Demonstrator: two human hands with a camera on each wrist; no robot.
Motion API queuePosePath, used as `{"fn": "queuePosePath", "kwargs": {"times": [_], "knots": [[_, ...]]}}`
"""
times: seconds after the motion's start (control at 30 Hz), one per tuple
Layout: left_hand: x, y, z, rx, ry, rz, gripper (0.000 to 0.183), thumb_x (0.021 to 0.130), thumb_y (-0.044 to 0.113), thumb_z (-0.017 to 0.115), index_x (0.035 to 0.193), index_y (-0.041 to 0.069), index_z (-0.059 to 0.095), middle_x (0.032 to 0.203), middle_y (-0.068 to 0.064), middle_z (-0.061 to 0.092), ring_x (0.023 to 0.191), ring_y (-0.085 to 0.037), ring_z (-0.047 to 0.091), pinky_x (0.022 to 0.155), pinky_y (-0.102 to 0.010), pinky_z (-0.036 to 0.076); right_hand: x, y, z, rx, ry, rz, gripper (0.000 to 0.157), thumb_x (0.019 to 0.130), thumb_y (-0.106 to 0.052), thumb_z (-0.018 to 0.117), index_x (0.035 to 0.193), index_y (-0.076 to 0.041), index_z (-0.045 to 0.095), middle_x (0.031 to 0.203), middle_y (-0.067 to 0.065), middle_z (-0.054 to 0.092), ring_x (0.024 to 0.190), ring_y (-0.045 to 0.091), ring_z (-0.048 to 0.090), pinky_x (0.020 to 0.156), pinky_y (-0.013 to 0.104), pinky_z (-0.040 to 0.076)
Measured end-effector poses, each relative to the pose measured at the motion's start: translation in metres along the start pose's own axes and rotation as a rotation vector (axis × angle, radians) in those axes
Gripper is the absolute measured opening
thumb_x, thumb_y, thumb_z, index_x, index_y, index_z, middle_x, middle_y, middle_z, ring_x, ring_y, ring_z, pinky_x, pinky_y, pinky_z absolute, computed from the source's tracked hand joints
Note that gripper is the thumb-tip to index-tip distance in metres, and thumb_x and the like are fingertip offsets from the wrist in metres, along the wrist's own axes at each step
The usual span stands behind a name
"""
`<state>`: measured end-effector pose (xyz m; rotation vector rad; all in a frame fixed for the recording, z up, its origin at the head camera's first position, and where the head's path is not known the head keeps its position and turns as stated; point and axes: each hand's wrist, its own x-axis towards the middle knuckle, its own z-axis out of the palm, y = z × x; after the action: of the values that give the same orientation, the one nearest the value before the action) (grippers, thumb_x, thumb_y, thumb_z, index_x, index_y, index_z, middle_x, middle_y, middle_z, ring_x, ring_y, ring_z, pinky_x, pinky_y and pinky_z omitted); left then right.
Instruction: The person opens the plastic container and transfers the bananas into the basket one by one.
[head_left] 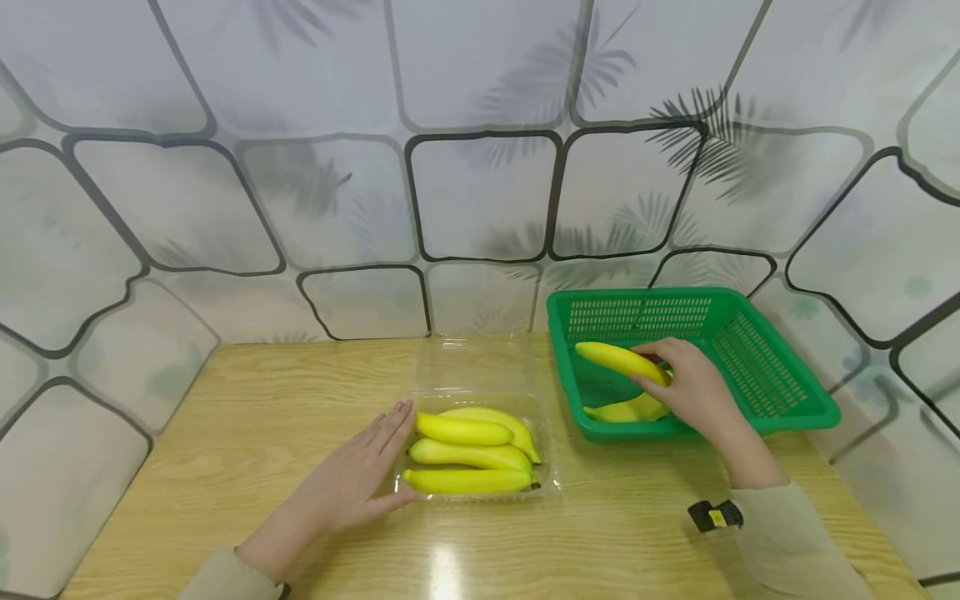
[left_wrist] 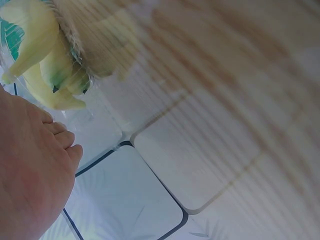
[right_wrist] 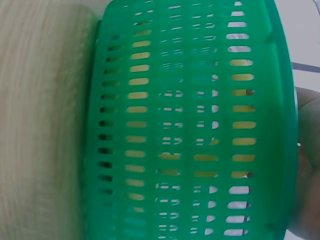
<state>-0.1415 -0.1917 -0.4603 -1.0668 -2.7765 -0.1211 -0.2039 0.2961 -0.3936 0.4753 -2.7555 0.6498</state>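
In the head view my right hand (head_left: 693,387) grips a yellow banana (head_left: 618,360) by its near end, over a green basket (head_left: 802,408). Under it a second banana (head_left: 626,410) lies on the basket's floor. My left hand (head_left: 348,479), fingers straight, rests at the left side of a clear plastic clamshell box (head_left: 547,417) with its lid (head_left: 472,364) laid back. Several bananas (head_left: 468,481) lie inside that box. The left wrist view has the left hand (left_wrist: 35,165) below the boxed bananas. In the right wrist view the basket wall mostly hides the right hand (right_wrist: 310,155).
A wooden table (head_left: 300,392) carries both containers, the basket to the right of the box. Behind and at both sides stands a wall (head_left: 480,200) patterned with grey outlines and leaves. A black strap with a yellow patch (head_left: 716,517) is by the right sleeve.
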Motion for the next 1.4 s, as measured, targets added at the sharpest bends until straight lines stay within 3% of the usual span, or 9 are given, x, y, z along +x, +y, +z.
{"fn": "queuePosePath", "kwargs": {"times": [0.63, 1.4], "knots": [[0.0001, -0.0005, 0.0013, 0.000, -0.001, 0.004, 0.097, 0.103, 0.065, 0.055, 0.166, -0.004, 0.027, 0.175, -0.022, 0.023, 0.162, -0.036, 0.028, 0.130, -0.048, 0.034, -0.0056, 0.0097, 0.0054, -0.007, -0.121, 0.030, 0.037, 0.094, -0.011, 0.081, 0.127, 0.002, 0.073, 0.116, 0.019, 0.074, 0.105, 0.036, 0.069, 0.091, 0.058, 0.061], [0.0002, 0.0009, -0.0002, -0.004, -0.006, -0.003, 0.098, 0.102, 0.065, 0.056, 0.166, -0.004, 0.027, 0.176, -0.021, 0.023, 0.163, -0.034, 0.028, 0.130, -0.049, 0.032, -0.0061, 0.0010, -0.0022, -0.034, -0.101, 0.009, 0.036, 0.096, -0.013, 0.079, 0.129, 0.000, 0.072, 0.121, 0.020, 0.073, 0.111, 0.039, 0.068, 0.093, 0.058, 0.060]]}}
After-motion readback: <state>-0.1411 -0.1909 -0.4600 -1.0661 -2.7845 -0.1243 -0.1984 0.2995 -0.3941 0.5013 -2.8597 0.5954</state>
